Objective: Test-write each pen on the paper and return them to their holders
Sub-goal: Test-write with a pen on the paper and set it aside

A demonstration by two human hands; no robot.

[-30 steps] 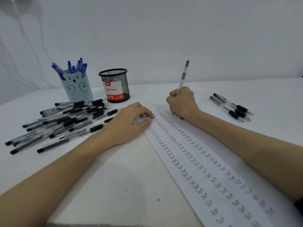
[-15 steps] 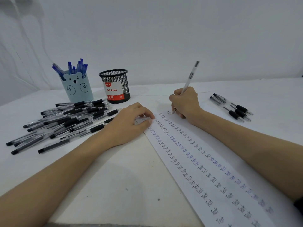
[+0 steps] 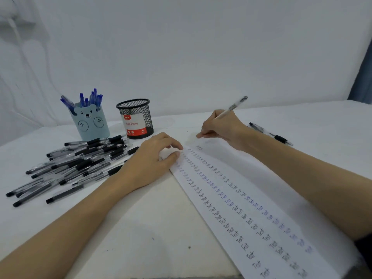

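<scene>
Right hand (image 3: 220, 127) pinched pen (image 3: 231, 107) low near tip; light, stiff, smooth barrel, likely slippery. Left hand (image 3: 153, 158), fingers loosely curled, pressed thin, slide-prone paper (image 3: 251, 198) beside it.

Soft, cool, even light; no glare.

Faint shadows lie under the left hand (image 3: 155, 158) and both forearms on the table (image 3: 141, 228), darkest beneath the left wrist. The wide lens bends the paper (image 3: 251, 208) and stretches the arms toward the lower corners. Writing on the paper's near right end smears into blur; the pen pile (image 3: 80, 162) looks slightly soft.
</scene>
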